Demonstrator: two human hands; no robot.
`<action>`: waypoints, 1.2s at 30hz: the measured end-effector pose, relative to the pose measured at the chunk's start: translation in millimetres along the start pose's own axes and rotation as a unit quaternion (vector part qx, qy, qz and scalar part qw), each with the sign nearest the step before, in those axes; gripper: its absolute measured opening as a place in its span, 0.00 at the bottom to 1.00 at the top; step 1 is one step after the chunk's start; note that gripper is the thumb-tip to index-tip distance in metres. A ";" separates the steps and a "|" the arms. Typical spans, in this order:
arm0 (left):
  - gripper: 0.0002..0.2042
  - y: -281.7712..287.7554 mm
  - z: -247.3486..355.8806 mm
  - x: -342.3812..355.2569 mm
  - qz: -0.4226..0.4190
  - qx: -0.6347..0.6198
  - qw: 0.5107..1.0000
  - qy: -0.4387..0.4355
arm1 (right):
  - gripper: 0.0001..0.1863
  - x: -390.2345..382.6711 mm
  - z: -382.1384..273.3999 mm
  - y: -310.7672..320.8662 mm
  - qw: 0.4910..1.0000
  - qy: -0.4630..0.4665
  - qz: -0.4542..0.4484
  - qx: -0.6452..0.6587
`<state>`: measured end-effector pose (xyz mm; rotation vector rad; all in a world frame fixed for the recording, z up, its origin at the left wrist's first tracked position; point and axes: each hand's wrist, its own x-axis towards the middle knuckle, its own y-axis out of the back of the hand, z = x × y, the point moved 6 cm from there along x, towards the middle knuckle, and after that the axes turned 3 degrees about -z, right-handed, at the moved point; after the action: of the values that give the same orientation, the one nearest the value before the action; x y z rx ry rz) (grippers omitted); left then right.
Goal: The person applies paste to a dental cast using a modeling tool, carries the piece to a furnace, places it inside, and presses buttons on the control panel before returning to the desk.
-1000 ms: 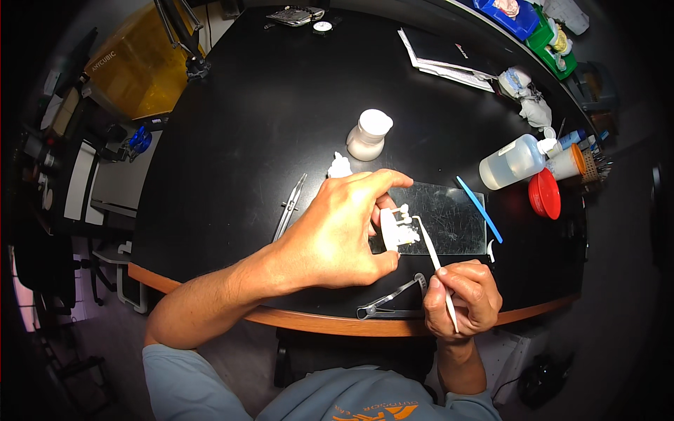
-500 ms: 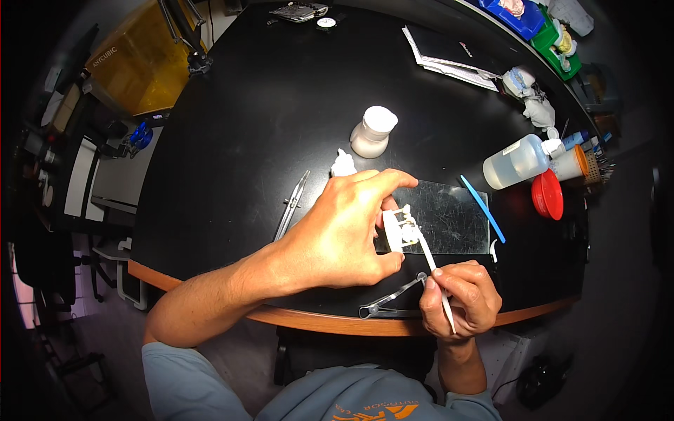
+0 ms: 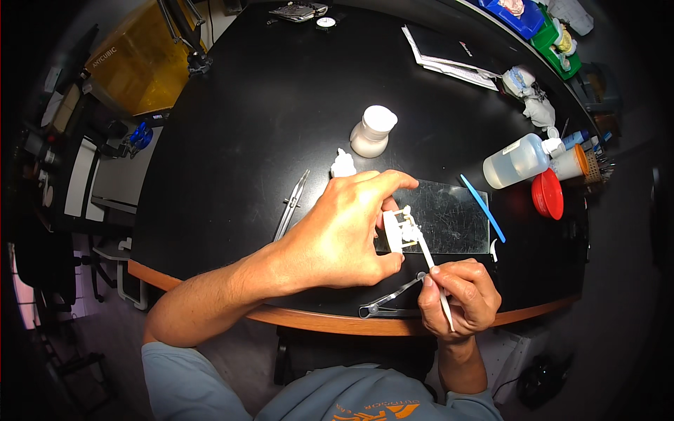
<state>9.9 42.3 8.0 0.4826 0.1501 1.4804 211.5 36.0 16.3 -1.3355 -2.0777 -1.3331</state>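
Note:
Between its thumb and fingers, my left hand [image 3: 337, 231] pinches a small white framed piece [image 3: 393, 233], a flat base with thin posts carrying cream-coloured lumps. My right hand [image 3: 467, 295] grips a slim white stick-shaped tool [image 3: 426, 254] like a pencil. The tool's upper end meets the lumps on the piece; exactly where it touches is too small to tell. Under the piece lies a clear glass slab [image 3: 456, 221] on the black table. A blue stick tool [image 3: 483, 209] rests across the slab's right edge.
Metal dividers [image 3: 291, 205] lie left of my left hand, and a clear hinged gauge [image 3: 393, 298] near the front edge. Beyond stand a white-capped jar [image 3: 370, 137] and a crumpled white lump [image 3: 342, 164]. To the right are a clear bottle [image 3: 516, 163] and red bowl [image 3: 547, 194].
The white tool and my right fingers have shifted very slightly, with the tool's tip still at the piece. My left hand holds its place.

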 end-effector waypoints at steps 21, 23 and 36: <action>0.35 0.1 -0.1 0.2 -0.001 -0.004 1.000 0.001 | 0.11 0.2 0.2 1.9 1.000 -0.007 0.005 -0.008; 0.35 0.4 -0.3 -0.1 0.003 -0.006 1.000 -0.001 | 0.11 0.0 0.3 2.1 1.000 -0.008 0.007 -0.006; 0.35 -0.1 0.2 -0.8 0.001 -0.002 1.000 -0.003 | 0.11 0.0 -1.8 3.4 1.000 -0.009 0.011 -0.010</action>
<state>10.0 41.4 8.0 0.4832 0.1412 1.4817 214.0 35.0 19.0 -1.3801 -2.0609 -1.3414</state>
